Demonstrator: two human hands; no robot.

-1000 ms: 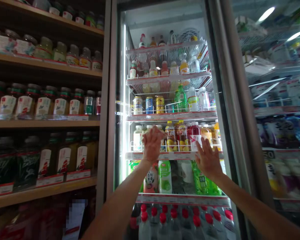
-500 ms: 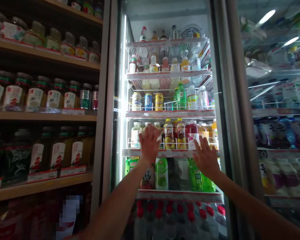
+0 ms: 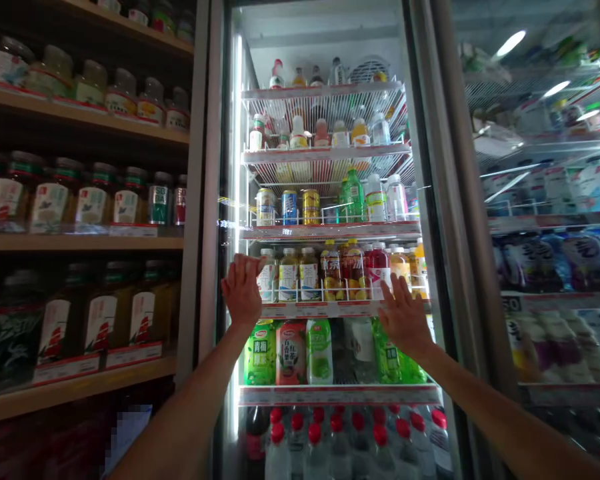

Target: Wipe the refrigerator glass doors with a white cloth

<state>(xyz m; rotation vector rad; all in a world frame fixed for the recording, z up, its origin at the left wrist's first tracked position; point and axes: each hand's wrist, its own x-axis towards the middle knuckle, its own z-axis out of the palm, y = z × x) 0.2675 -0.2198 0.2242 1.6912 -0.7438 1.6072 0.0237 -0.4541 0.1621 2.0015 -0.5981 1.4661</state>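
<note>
My left hand (image 3: pixel 243 290) is raised at the left side of a lit drinks fridge (image 3: pixel 334 311), near its left frame. Its thumb points out to the right and its fingers are up, with no object visible in it. Just right of it stand pale-labelled tea bottles (image 3: pixel 289 277). Held up in front of the right part of the same shelf, my right hand (image 3: pixel 405 317) has its fingers spread and nothing in it. A red drink bottle (image 3: pixel 379 270) and green cartons (image 3: pixel 390 357) show beside and below it. Whether either hand touches the door glass, I cannot tell.
Wooden shelves (image 3: pixel 80 241) with jars and bottles stand on the left. To the right is another glass-fronted fridge (image 3: pixel 555 300), with reflections on it. Red-capped bottles (image 3: pixel 336 433) fill the bottom of the middle fridge. A metal frame (image 3: pixel 445 167) separates the two fridges.
My left hand has moved left, from in front of the tea bottles to the fridge's left edge, uncovering them. My right hand stays in nearly the same place. The view has shifted slightly.
</note>
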